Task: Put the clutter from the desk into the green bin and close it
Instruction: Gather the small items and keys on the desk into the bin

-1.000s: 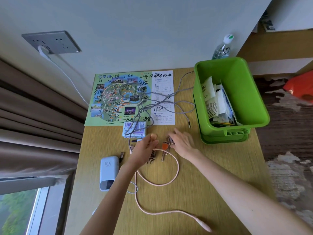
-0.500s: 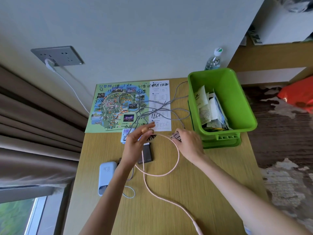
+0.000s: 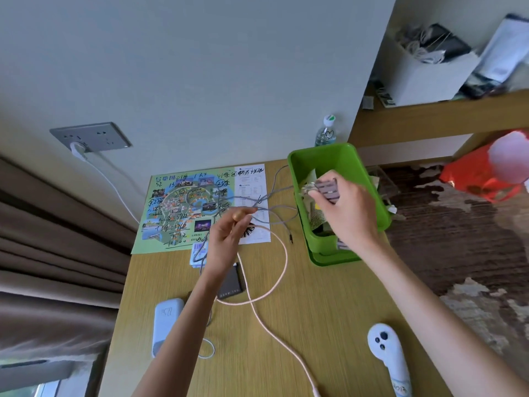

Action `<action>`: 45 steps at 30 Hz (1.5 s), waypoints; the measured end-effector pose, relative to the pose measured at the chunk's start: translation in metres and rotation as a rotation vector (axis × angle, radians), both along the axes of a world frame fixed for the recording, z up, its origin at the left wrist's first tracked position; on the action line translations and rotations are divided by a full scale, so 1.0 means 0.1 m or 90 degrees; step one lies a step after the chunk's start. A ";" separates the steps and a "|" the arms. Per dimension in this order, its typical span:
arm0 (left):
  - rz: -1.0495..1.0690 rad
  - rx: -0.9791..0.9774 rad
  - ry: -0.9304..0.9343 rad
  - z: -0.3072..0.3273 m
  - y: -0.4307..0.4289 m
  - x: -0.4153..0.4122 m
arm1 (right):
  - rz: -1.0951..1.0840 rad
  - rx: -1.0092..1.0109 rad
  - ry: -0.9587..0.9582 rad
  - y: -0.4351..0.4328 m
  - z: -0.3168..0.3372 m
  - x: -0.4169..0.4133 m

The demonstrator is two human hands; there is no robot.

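The green bin [image 3: 369, 179] stands open at the desk's far right edge, with papers inside and its lid [image 3: 335, 260] underneath it. My right hand [image 3: 346, 213] is raised over the bin's opening, shut on a small grey ribbed object [image 3: 326, 189] with a bit of metal beside it. My left hand [image 3: 226, 239] hovers over the desk's middle, its fingers pinched on a dark toothed clip [image 3: 248, 230]. The end of a pink cable [image 3: 282, 270] rises to those fingers. A grey cable [image 3: 274, 209] lies tangled across a printed map sheet [image 3: 177, 207].
A pale blue power bank [image 3: 167, 322], a dark card case [image 3: 230, 285] and a small printed packet [image 3: 197, 253] lie on the desk. A white controller [image 3: 385, 349] rests near the front right. A water bottle [image 3: 326, 130] stands behind the bin. A curtain hangs at the left; a wall socket [image 3: 88, 137] holds a white plug.
My right hand has lifted the grey ribbed object off the desk and carried it right, over the bin. My left hand has risen with the dark clip. The view has tilted upward.
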State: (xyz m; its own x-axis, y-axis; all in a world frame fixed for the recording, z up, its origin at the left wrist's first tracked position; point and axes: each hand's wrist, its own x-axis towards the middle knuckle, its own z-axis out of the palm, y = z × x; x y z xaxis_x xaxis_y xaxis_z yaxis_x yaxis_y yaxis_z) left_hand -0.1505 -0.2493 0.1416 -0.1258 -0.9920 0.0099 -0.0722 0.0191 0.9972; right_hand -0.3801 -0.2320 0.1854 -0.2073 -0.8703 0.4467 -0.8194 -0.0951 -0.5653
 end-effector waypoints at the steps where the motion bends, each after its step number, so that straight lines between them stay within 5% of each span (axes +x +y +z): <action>1: -0.003 0.004 0.006 0.01 -0.01 -0.05 | -0.006 0.007 0.009 -0.01 0.01 -0.12; 10: -0.054 0.010 -0.016 0.06 -0.06 -0.39 | 0.118 0.256 -0.019 -0.12 -0.34 -0.67; 16: -0.088 0.004 -0.013 0.09 -0.10 -0.43 | 0.107 0.295 0.111 -0.19 -0.49 -0.53; 20: -0.073 0.013 -0.002 0.10 -0.13 -0.38 | 0.231 0.356 -0.193 -0.10 -0.45 -0.16; 27: -0.029 0.032 0.020 0.06 -0.18 -0.32 | 0.237 0.378 -0.313 0.03 -0.56 0.22; 30: 0.033 0.057 0.017 0.05 -0.21 -0.28 | 0.277 0.445 -0.192 0.12 -0.58 0.14; 33: 0.063 0.078 0.020 0.07 -0.27 -0.28 | 0.239 0.454 -0.027 0.16 -0.56 0.09; 39: -0.007 0.111 -0.060 0.14 -0.36 -0.48 | 0.121 0.330 -0.122 -0.09 -0.27 -0.23; 45: -0.014 0.102 -0.180 0.10 -0.45 -0.71 | -0.019 0.334 -0.179 -0.63 -0.33 -0.69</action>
